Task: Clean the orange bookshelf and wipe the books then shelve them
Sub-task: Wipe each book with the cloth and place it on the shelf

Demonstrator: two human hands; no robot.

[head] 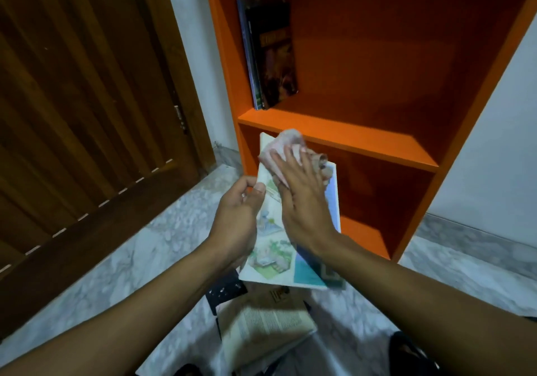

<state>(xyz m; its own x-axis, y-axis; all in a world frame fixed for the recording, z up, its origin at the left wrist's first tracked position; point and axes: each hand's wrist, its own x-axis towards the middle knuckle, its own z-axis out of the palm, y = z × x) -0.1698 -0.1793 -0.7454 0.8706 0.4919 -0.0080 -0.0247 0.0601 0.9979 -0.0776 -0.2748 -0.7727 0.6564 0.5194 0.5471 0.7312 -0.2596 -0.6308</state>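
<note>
Orange bookshelf [343, 137] stands against a white wall, right of a brown wooden door [87, 108]; it serves as landmark throughout. Writing: gold lettering on the dark shelved cover is blurred and unreadable; print on the floor books is likewise illegible. Two dark books [270, 53] stand upright at the left end of its upper compartment, leaning slightly. In front of the lower compartment, an illustrated book [270, 248] with pastel drawings and a teal panel is held tilted. The left hand [238, 218] grips its left edge, thumb curled over the cover. The right hand [302, 198] lies flat, fingers straight, pressing a pink cloth [287, 146] onto the book's upper part. Below the bookshelf, more books [261, 326] lie stacked on a grey marbled floor [139, 248].
</note>
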